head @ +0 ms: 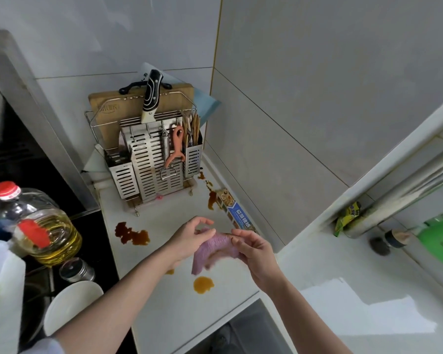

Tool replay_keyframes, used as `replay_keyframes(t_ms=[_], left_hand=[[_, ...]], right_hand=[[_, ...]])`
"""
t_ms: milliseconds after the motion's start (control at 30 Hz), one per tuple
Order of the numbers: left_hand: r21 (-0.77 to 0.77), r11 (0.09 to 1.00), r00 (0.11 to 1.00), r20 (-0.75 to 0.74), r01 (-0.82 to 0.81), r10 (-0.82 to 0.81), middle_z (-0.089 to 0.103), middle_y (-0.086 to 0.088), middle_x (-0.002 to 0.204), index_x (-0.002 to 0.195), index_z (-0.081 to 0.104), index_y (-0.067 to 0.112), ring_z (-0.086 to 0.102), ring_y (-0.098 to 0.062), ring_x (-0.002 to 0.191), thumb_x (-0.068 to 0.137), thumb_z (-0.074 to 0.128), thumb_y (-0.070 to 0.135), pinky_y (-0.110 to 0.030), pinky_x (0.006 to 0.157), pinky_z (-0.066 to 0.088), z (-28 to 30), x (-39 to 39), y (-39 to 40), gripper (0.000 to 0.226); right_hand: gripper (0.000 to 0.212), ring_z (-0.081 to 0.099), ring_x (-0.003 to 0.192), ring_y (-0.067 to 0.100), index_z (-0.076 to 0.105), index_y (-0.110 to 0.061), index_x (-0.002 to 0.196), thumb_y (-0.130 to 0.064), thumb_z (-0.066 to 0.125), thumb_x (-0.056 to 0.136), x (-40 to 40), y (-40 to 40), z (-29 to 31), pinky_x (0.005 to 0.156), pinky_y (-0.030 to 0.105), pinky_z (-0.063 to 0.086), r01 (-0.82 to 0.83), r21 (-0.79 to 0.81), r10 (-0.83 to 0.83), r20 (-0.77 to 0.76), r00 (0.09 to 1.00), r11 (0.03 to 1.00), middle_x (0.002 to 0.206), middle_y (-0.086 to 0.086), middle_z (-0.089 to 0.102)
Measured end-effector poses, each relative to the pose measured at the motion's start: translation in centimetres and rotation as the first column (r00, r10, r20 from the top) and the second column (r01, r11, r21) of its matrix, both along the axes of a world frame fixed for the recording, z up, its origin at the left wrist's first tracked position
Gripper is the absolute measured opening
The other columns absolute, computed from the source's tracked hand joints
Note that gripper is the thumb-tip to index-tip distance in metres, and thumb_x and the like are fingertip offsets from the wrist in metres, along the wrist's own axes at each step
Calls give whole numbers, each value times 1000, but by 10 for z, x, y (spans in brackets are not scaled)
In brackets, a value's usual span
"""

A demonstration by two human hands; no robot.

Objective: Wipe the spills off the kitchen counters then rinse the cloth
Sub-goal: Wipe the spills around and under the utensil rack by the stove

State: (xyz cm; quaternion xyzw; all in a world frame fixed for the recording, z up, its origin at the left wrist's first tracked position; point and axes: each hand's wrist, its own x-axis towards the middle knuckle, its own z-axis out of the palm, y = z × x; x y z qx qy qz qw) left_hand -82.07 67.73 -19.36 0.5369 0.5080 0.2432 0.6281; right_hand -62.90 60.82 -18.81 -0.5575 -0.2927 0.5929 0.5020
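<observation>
hands: left hand [189,236] and right hand [256,251] both pinching the cloth [215,249]
cloth: purple, bunched up above the counter [164,310]
spills: dark one [131,233] left, orange one [203,284] just under the cloth

Clutter at the back corner and left side.
Metal rack [151,167] holds cutting board [113,108], knife [151,97], orange peeler [175,146], chopsticks [193,129]. Foil box [237,213] against right wall. Oil bottle [36,226], shaker [76,269], white bowl [69,305] on left by stove.
</observation>
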Motion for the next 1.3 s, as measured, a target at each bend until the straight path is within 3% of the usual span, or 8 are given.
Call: replay_keyframes(t_ms=[100, 200, 300, 400, 500, 667, 1100, 1300], left_hand=[[-14, 992, 991, -37, 125, -125, 69, 1, 115, 122, 60, 31, 69, -10, 101, 93, 69, 22, -29, 84, 59, 0, -1, 5, 32], [73, 926, 870, -376, 370, -318, 74, -2, 80, 91, 68, 28, 72, -17, 80, 76, 74, 34, -30, 73, 58, -1, -2, 8, 17], [234, 884, 740, -652, 406, -167, 59, 4, 86, 74, 64, 23, 62, -16, 81, 81, 64, 41, -26, 68, 49, -5, 2, 11, 20], [225, 916, 788, -600, 333, -140, 58, 3, 95, 81, 60, 23, 61, -14, 87, 89, 58, 43, -29, 73, 53, -10, 5, 19, 21], [63, 987, 882, -459, 148, -104, 67, 1, 101, 106, 64, 22, 66, -16, 95, 94, 55, 38, -36, 85, 58, -19, 0, 28, 22], [5, 995, 880, -467, 98, -84, 66, 0, 105, 112, 62, 19, 64, -17, 100, 97, 53, 38, -38, 91, 55, -37, -6, 30, 26], [-32, 999, 887, -462, -25, 7, 70, -2, 94, 99, 64, 18, 68, -15, 90, 90, 62, 37, -29, 75, 57, -54, -5, 44, 21], [-50, 996, 882, -469, -69, 38, 68, -3, 99, 107, 60, 15, 64, -12, 91, 96, 54, 36, -26, 72, 51, -54, 2, 47, 25]], right_hand=[[22, 67, 92, 34, 71, -4, 111, -4, 70, 89, 11, 14, -11, 89, 49, 53, -57, -7, 58, 88, 994, 998, 104, 21, 73], [38, 71, 95, 33, 65, -5, 121, -11, 76, 85, 16, 23, -22, 82, 39, 57, -244, -35, 246, 225, 943, 969, 106, 14, 74], [34, 70, 93, 17, 68, -11, 119, -19, 75, 87, 20, 31, -33, 82, 26, 55, -285, -79, 282, 533, 798, 955, 103, 2, 73], [23, 69, 93, 21, 70, -21, 111, -33, 64, 93, 41, 36, -52, 75, 28, 52, -157, -156, 213, 855, 473, 975, 104, 2, 69], [47, 59, 107, 28, 51, -16, 133, -40, 59, 93, 62, 36, -84, 83, 37, 55, -105, -331, 345, 924, 168, 938, 124, 10, 56], [61, 51, 115, 31, 40, -15, 137, -46, 62, 89, 59, 48, -110, 93, 40, 49, -95, -381, 383, 924, 1, 920, 132, 9, 51], [55, 55, 109, 34, 43, -7, 136, -29, 61, 89, 49, 101, -127, 94, 40, 44, -67, -348, 343, 936, -80, 935, 121, 17, 56], [38, 52, 100, 38, 50, 0, 114, -18, 60, 83, 56, 81, -121, 82, 44, 50, -81, -235, 246, 954, 171, 969, 111, 21, 50]])
